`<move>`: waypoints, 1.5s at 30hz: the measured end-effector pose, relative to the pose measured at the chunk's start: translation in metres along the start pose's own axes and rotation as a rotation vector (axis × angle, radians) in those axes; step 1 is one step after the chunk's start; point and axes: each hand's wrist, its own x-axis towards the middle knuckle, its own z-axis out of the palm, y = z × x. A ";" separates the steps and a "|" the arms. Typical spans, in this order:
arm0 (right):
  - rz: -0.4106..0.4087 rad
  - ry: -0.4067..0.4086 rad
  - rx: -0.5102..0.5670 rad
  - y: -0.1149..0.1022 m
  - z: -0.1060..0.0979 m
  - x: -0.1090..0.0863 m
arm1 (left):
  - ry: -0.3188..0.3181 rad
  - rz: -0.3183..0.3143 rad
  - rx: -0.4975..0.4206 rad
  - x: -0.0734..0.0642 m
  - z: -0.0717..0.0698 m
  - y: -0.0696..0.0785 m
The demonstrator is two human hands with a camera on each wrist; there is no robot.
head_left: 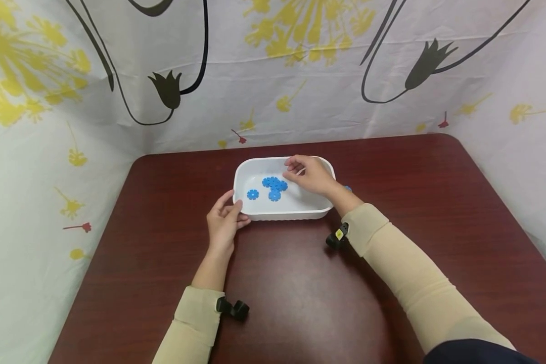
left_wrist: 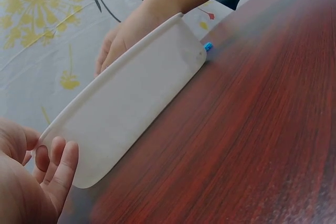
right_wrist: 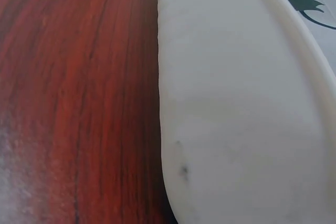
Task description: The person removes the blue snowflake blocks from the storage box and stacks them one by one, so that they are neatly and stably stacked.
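Observation:
A white plastic tray (head_left: 282,216) stands on the table, with several blue notched interlocking discs lying inside. Most of these overlap in a cluster (head_left: 275,188), and one single disc (head_left: 253,194) lies apart to their left. My left hand (head_left: 223,222) grips the tray's near left corner, thumb at the rim and fingers against the outer wall. Over the tray's right half hovers my right hand (head_left: 311,174), its fingers loosely bent and no disc visible between them. In the right wrist view the tray's side wall (right_wrist: 236,93) hides that hand.
Another blue piece (head_left: 348,188) lies on the dark red wooden table (head_left: 291,273) just right of the tray, partly hidden by the right wrist. A patterned white cloth (head_left: 273,91) hangs behind the table's far edge and along both sides.

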 end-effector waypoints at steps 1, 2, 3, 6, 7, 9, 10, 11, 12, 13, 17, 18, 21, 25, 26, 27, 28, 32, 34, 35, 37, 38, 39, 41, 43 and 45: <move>-0.009 -0.001 -0.010 0.001 0.000 0.000 | -0.001 -0.001 -0.001 0.000 0.000 0.000; -0.017 -0.006 -0.014 0.002 0.001 0.001 | -0.003 -0.002 -0.003 -0.001 0.000 0.000; -0.025 -0.014 -0.018 0.003 0.001 0.001 | -0.004 -0.002 -0.004 -0.001 0.001 0.000; -0.047 -0.060 -0.036 0.004 0.003 0.003 | -0.006 -0.002 -0.004 -0.001 0.001 0.000; -0.055 -0.082 -0.048 0.005 0.004 0.003 | -0.006 -0.003 -0.004 -0.001 0.001 0.000; -0.072 -0.125 -0.070 0.005 0.005 0.004 | -0.006 -0.002 0.001 0.000 0.000 0.000; -0.082 -0.143 -0.086 0.005 0.006 0.004 | -0.007 -0.001 0.002 0.000 0.000 0.000; -0.092 -0.157 -0.102 0.006 0.006 0.004 | -0.008 -0.001 0.004 0.000 0.000 0.000; -0.100 -0.170 -0.124 0.007 0.007 0.004 | -0.008 -0.002 0.006 0.000 0.000 0.000; -0.103 -0.184 -0.141 0.007 0.007 0.004 | -0.009 -0.001 0.008 0.000 -0.001 0.000; -0.089 -0.241 -0.215 0.008 0.009 0.003 | -0.013 -0.002 0.013 0.001 -0.002 -0.001; -0.080 -0.256 -0.231 0.008 0.009 0.003 | -0.013 -0.003 0.013 0.001 -0.002 -0.001; -0.062 -0.289 -0.253 0.008 0.010 0.002 | -0.014 -0.003 0.014 0.001 -0.002 -0.001; -0.052 -0.318 -0.267 0.007 0.010 0.000 | -0.013 0.002 0.016 0.002 -0.002 -0.001; -0.049 -0.323 -0.272 0.007 0.010 -0.001 | -0.013 0.003 0.017 0.002 -0.002 -0.001; -0.045 -0.324 -0.273 0.007 0.010 -0.001 | -0.012 0.005 0.017 0.002 -0.002 -0.001; -0.042 -0.322 -0.272 0.007 0.010 -0.001 | -0.012 0.007 0.018 0.002 -0.001 -0.001; -0.020 -0.314 -0.286 0.008 0.010 0.000 | -0.011 0.011 0.021 0.001 -0.001 -0.001; -0.012 -0.316 -0.297 0.009 0.010 0.000 | -0.011 0.012 0.021 0.001 -0.001 -0.001; -0.006 -0.320 -0.302 0.009 0.010 0.000 | -0.011 0.013 0.022 0.001 -0.001 -0.001; 0.004 -0.331 -0.301 0.009 0.011 0.000 | -0.011 0.014 0.025 0.001 -0.001 -0.001; 0.012 -0.336 -0.297 0.008 0.011 0.000 | -0.012 0.015 0.027 0.001 -0.001 -0.001; 0.021 -0.339 -0.291 0.008 0.011 0.000 | -0.012 0.013 0.026 0.001 -0.001 -0.001; 0.034 -0.341 -0.281 0.007 0.011 0.000 | -0.013 0.013 0.028 0.001 -0.001 -0.001; 0.041 -0.335 -0.274 0.007 0.011 0.000 | -0.013 0.014 0.029 0.001 -0.001 -0.001; 0.052 -0.326 -0.268 0.007 0.011 0.000 | -0.013 0.015 0.027 0.001 -0.001 -0.001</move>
